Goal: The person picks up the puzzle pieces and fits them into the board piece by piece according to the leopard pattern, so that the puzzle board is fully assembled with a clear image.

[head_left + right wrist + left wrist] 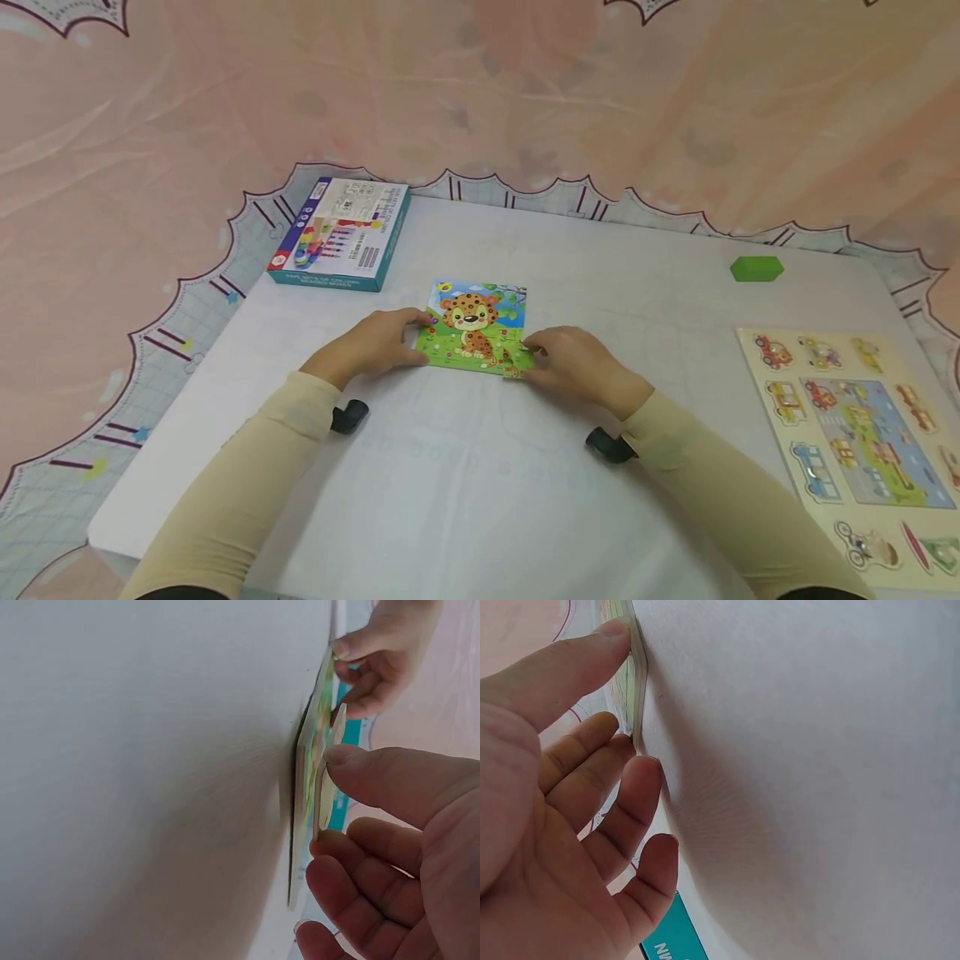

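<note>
A small square jigsaw puzzle (468, 321) with a cartoon leopard on green grass lies flat on the white table. My left hand (378, 342) holds its left edge between thumb and fingers; the left wrist view shows the thumb on the puzzle's thin side (638, 682). At the lower right corner, my right hand (576, 364) pinches a green puzzle piece (514, 365) between thumb and fingers. In the right wrist view this wooden piece (325, 796) is raised and tilted just above the puzzle board (299, 776). The fingers partly cover the piece.
A teal-sided box (341, 233) lies at the back left. A green block (757, 268) sits at the back right. On the right lies a wooden vehicle puzzle board (780, 433). A patterned curtain (480, 100) hangs behind the table.
</note>
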A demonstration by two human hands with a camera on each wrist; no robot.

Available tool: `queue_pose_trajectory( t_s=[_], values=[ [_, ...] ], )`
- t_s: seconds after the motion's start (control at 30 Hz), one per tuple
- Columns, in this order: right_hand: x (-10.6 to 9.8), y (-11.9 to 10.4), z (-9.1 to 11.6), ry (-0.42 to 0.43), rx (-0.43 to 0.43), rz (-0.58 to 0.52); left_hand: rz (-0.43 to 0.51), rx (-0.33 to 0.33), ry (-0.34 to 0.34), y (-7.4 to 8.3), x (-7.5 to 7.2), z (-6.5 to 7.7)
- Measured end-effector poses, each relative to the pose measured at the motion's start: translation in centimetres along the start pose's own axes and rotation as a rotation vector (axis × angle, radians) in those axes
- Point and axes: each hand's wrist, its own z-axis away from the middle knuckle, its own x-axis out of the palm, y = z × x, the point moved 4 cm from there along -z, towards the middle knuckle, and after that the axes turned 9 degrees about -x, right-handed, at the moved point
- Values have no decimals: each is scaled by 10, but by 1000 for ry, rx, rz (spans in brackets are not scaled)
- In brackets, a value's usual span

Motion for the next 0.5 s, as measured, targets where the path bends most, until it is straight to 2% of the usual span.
queue_pose_trajectory(
  t_s=[0.23, 0.5],
  values=[
    [-1, -5, -10, 41, -49, 4, 2, 6, 4, 1, -1, 1],
    [1, -9, -17, 48, -41, 11, 18, -2, -3, -1, 1, 0]
  ],
)
